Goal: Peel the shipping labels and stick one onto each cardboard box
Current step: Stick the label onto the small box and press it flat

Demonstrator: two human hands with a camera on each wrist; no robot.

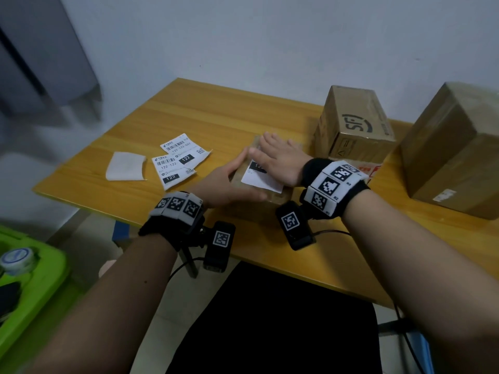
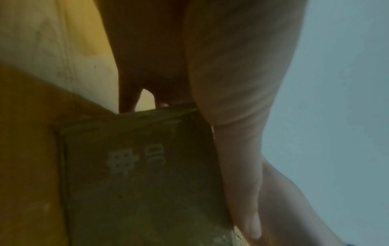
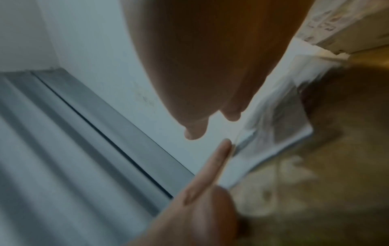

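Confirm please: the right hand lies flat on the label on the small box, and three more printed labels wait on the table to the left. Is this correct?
Not quite: the head view shows two printed labels waiting on the table, not three; the white piece beside them is blank. The rest holds: the right hand lies flat on the label on the small box.

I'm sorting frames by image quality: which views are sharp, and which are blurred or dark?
Head view: fairly sharp, printed labels readable, straight edges bowed by the wide lens. Left wrist view: dim and soft, box murky. Right wrist view: motion-smeared, label unreadable.
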